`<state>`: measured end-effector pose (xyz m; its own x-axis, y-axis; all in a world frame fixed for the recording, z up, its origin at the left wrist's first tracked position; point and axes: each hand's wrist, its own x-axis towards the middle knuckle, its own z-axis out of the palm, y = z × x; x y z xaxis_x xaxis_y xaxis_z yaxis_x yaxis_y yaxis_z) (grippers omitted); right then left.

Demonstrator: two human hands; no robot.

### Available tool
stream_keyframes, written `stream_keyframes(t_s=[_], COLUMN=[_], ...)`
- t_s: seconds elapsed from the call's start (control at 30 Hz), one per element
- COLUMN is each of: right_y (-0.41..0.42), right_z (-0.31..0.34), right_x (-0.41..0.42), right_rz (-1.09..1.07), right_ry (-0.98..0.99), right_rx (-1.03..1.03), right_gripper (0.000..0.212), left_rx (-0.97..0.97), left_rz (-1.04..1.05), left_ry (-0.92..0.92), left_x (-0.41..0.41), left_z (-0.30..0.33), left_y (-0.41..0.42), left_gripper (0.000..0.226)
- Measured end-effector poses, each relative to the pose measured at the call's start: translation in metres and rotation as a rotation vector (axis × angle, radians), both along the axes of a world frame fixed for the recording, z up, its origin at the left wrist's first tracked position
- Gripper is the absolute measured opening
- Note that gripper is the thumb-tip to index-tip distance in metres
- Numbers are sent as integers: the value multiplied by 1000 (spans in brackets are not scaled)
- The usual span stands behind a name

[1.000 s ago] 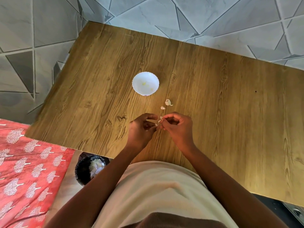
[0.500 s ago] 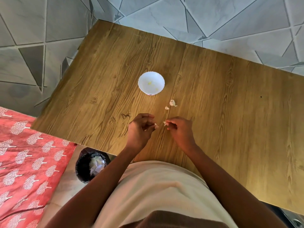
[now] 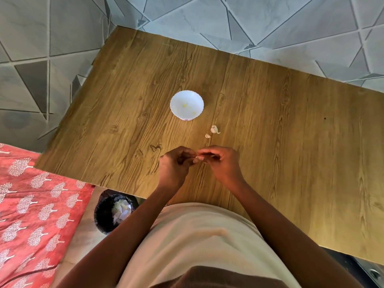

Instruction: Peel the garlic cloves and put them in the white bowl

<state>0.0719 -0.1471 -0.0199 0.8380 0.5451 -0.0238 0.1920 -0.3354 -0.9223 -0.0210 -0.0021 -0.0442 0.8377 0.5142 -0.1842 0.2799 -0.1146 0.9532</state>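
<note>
Both hands meet low over the brown wood-grain table (image 3: 270,125), fingers curled in, pinching a small pale garlic clove (image 3: 197,157) between them: the left hand (image 3: 174,165) seems to steady it while the fingertips of the right hand (image 3: 223,163) work at its end — probably picking at the papery skin, though the clove is too small to tell how much skin is left. Holding it just above the tabletop, near the body, likely keeps any dropped skin on the wood. Two more whitish garlic pieces (image 3: 212,131) lie on the table just beyond the hands, between them and the small round white bowl (image 3: 176,98), which stands farther out near the middle and holds a few yellowish bits. The path from hands to bowl is short and open apart from those loose pieces. The table's near edge runs just behind the wrists; below it on the left sits a black bin with white scraps (image 3: 115,210) — seemingly for the peelings. Bare wood stretches wide to the right.
</note>
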Motion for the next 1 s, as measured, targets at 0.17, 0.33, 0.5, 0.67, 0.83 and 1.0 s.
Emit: stream_keyframes(t_s=[0.17, 0.33, 0.5, 0.67, 0.83, 1.0], right_y=[-4, -7, -7, -8, -7, -6], right_z=[1, 4, 5, 3, 3, 3], right_x=[3, 5, 4, 0, -6, -1], right_rz=[15, 73, 64, 39, 73, 19], right_ry=[-30, -62, -27, -83, -288, -364], right_rx=[7, -6, -3, -43, -80, -63], right_gripper=[19, 19, 19, 25, 27, 22], left_rx=[-25, -31, -44, -82, -73, -20], left_rz=[10, 18, 49, 67, 63, 48], left_ry=[-3, 1, -30, -14, 24, -11], left_x=[1, -1, -2, -2, -1, -4], left_z=[5, 7, 11, 13, 10, 9], left_y=[-1, -3, -4, -7, -7, -8], left_gripper=[15, 14, 16, 24, 30, 20])
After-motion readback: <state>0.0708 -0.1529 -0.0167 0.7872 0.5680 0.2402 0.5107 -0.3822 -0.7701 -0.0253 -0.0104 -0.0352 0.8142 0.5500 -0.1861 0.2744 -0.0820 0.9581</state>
